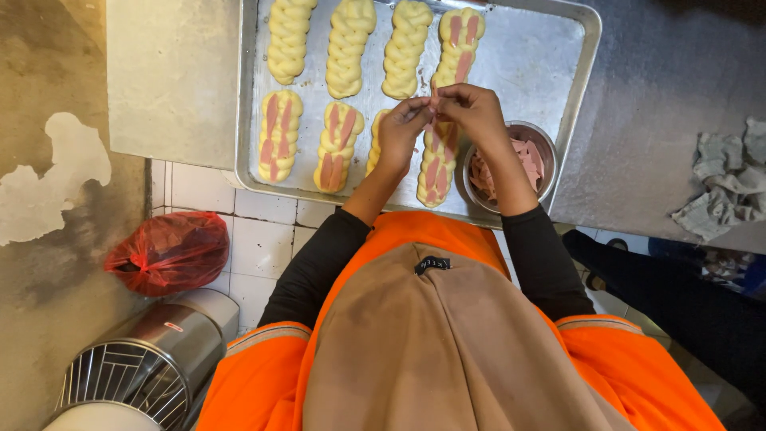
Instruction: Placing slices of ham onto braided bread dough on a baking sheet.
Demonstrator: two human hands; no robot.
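The left hand (401, 132) and the right hand (471, 108) meet over the middle of the metal tray (550, 48), fingers curled in and pinched together on a thin pink meat strip (435, 102) held between their tips. Both hands are nearly closed around that strip, which hangs just above the tray.

Directly under the hands, at 6 o'clock, lies a braided dough piece (437, 168) already topped with pink strips. At 4 o'clock from the hands a small round metal bowl (542, 140) sits on the tray, holding more cut strips. At 9 o'clock two more topped braids (279, 134) lie side by side, and at 12 o'clock a row of braids runs along the far side, three plain (348, 44) and one topped (459, 40).

The tray rests on a grey counter (662, 88). At 3 o'clock, well apart, a crumpled grey cloth (730, 179) lies on the counter. At 8 o'clock, down on the tiled floor (263, 239), sit a red plastic bag (171, 251) and a steel mixer with a wire guard (136, 375).
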